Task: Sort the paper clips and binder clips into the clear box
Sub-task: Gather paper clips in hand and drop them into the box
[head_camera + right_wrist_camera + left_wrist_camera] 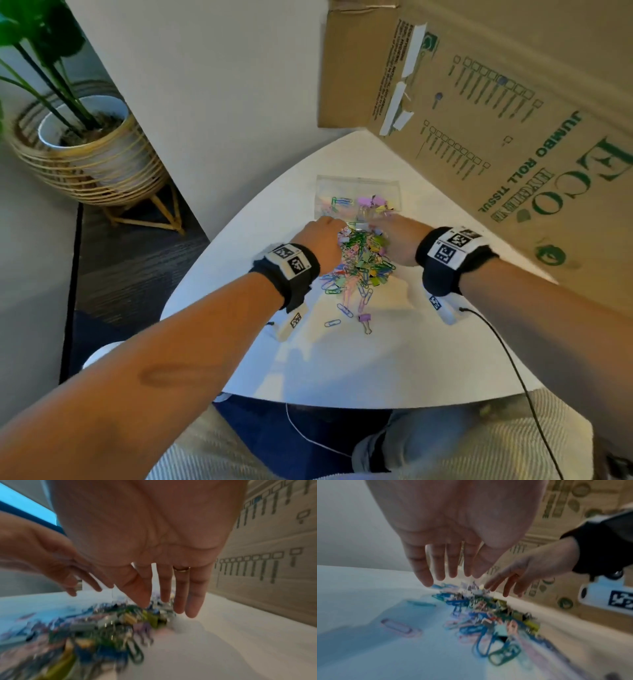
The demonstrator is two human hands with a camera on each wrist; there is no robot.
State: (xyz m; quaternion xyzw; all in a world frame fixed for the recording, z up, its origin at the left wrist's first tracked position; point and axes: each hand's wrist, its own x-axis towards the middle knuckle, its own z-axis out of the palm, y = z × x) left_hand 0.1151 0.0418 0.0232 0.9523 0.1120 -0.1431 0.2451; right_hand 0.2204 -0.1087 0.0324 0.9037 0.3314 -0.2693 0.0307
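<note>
— Head view first: where are the clips, and where is the box?

— Mixed pile [359, 263] of coloured paper clips and binder clips, heaped on the white table [376, 359], just in front of the clear box [358, 197]. Already some paper clips in its left part and lilac binder clips in its right part. A few strays nearer the body, one lilac binder clip [365, 320] among them.

— And the hands?

— Left hand [453, 534] and right hand [154, 540] at the far end of the pile, one on each side, close to the box. Fingers straight and spread, tips down near the clips; nothing pinched in either (wrist views rather blurred, though).

— Why placed so?

— Probably for picking or raking from the heap's edge nearest the box, so only a short carry. Box kept directly behind the pile for that reason, likely.

— Much left?

— Most of it, judging by the heap.
</note>
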